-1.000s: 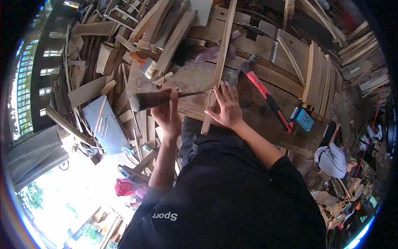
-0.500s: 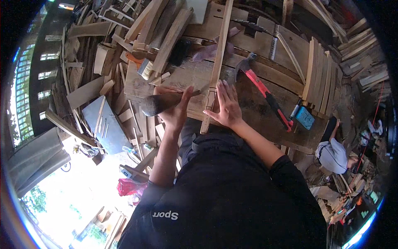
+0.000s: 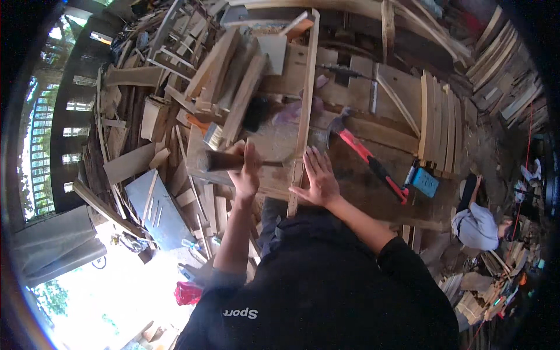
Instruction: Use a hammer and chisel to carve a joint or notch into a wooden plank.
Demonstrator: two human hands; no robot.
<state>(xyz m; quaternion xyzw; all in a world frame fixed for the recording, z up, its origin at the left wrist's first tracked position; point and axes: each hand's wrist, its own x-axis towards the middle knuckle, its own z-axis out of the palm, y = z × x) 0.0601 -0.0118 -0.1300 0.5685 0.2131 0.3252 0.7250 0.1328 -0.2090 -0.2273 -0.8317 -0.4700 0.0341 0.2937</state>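
Note:
My left hand (image 3: 247, 176) is closed around the wooden handle of a chisel (image 3: 217, 160). The chisel lies almost level, its slim blade pointing right at the left edge of a long wooden strip (image 3: 307, 96); whether the tip touches the wood I cannot tell. The strip runs away from my waist across the workbench (image 3: 265, 131), and its near end bears a carved or drawn outline. My right hand (image 3: 321, 181) presses flat on the strip's right side near that end, fingers stretched forward and thumb across the wood.
A red-and-black claw hammer (image 3: 373, 158) lies right of the strip, with a blue box (image 3: 424, 182) beyond its handle. Upright slats (image 3: 437, 122) stand at the right. A paintbrush (image 3: 213, 135) and thick boards (image 3: 245, 96) lie left. Another person (image 3: 475, 226) sits far right.
My view has shifted, so the bench sits lower in the picture. My left hand has turned the chisel from slanting upward to nearly level. My right hand stays on the strip.

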